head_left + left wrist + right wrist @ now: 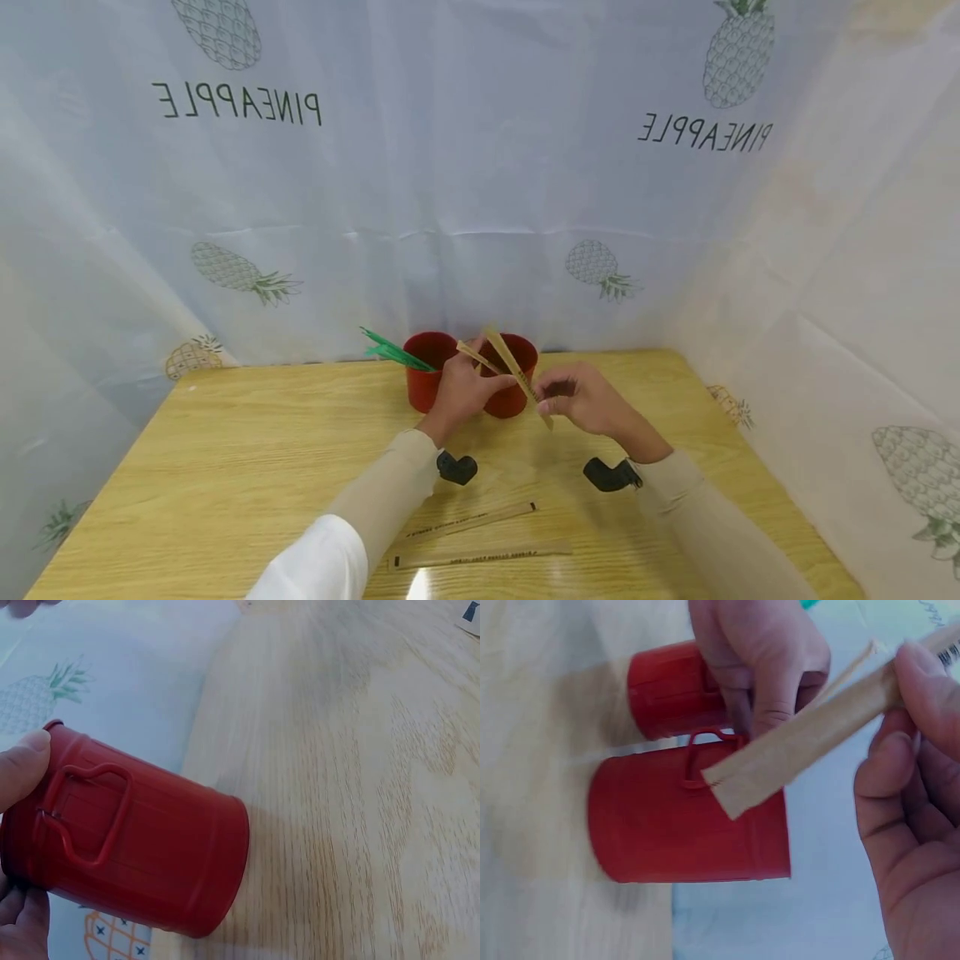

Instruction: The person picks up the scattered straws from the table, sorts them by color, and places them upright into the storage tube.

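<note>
Two small red metal pails stand side by side at the back of the table. My left hand [461, 388] holds the right pail [510, 407] at its rim; the left wrist view shows the thumb on the rim of the red pail [165, 840], above its wire handle. A brown paper packet [476, 355] leans out of this pail. Between thumb and fingers, my right hand [583, 400] pinches another long, narrow brown paper packet [802, 754], tilted across the pail's front. Green strips [401, 354] stick out of the left pail [422, 388].
Two more brown printed packets lie near the front of the wooden table, one packet [480, 557] closer than the other packet [487, 519]. Behind the pails hangs a pale curtain [465, 275] with pineapple prints, continuing along the right side.
</note>
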`<state>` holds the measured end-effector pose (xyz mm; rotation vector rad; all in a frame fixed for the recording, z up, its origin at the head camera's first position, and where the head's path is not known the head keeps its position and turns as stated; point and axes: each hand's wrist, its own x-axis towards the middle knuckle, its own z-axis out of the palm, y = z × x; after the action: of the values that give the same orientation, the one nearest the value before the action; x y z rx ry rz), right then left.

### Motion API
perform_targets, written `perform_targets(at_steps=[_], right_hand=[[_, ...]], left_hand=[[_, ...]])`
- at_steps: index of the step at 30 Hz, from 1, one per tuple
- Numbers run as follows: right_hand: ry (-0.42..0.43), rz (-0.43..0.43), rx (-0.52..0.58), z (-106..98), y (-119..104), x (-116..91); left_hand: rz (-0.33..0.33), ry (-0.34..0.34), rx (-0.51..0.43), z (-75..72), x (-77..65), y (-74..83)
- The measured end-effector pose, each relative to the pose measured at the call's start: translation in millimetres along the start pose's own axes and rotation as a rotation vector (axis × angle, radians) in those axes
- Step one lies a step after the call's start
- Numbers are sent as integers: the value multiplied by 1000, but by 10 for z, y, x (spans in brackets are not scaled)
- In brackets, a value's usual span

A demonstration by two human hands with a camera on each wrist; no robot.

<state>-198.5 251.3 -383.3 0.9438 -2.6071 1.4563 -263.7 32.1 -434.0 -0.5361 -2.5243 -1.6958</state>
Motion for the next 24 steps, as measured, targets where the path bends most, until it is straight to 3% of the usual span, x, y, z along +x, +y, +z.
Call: perform_targets(at_steps=[5,10,18,24], right_hand=[[105,37,-24,-20,-20,203],[177,56,-51,-29,-22,397],[196,79,-30,-54,-44,647],[183,75,-125,-8,27,800]], left_hand=[[-25,24,16,-13,0,8],[-2,13,-22,-22,-4,1],[-28,8,-69,-5,-18,16],[1,13,-82,9,-25,32]])
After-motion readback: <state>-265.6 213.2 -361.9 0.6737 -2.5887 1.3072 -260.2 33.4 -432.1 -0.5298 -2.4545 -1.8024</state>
